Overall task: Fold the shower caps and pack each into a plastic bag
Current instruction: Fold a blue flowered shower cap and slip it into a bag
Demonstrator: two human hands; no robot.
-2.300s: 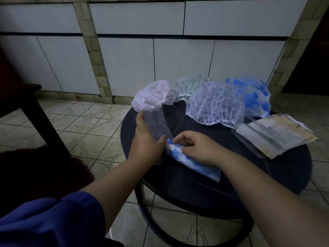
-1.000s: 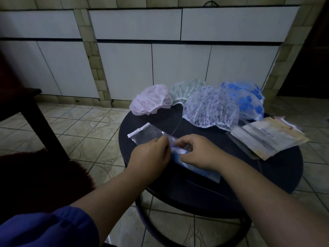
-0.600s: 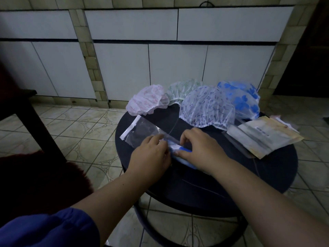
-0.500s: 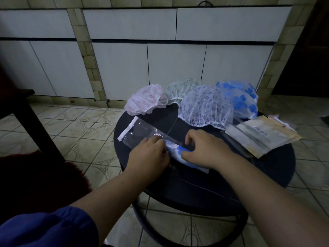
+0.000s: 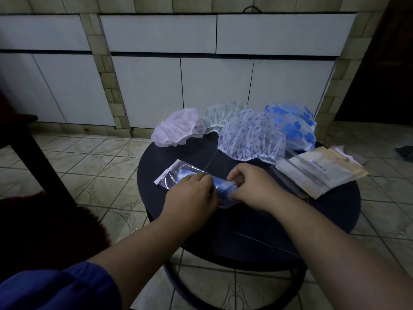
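A round, dark, smooth-topped table (image 5: 324, 215) stood on a tiled floor (image 5: 93, 166) before pale flat cabinet doors (image 5: 147, 90). Along its far edge sat four puffy, crinkled shower caps of thin plastic with gathered elastic rims: a pink cap (image 5: 177, 130), a green-patterned cap (image 5: 221, 116), a white cap with small purple marks (image 5: 251, 136) and a clear cap with blue flowers (image 5: 292, 128). To the right of them lay a flat stack of packets (image 5: 321, 172), rectangular, glossy and yellowish.

Near the middle of the table lay a clear plastic bag (image 5: 172, 177), long, thin and shiny, its closed end pointing away to the left. A folded blue cap (image 5: 222, 189) was partly inside it, blue showing through the film.

The left hand (image 5: 192, 198) was over the bag's mouth, fingers curled downward onto the plastic, gripping the bag with the cap in it. The right hand (image 5: 252, 189) met it from the right, its fingers (image 5: 234, 175) bent and close together, pinching the end of the folded blue cap at the bag's opening. The two hands nearly touched. A blue sleeve (image 5: 58, 287) covered the upper left arm.
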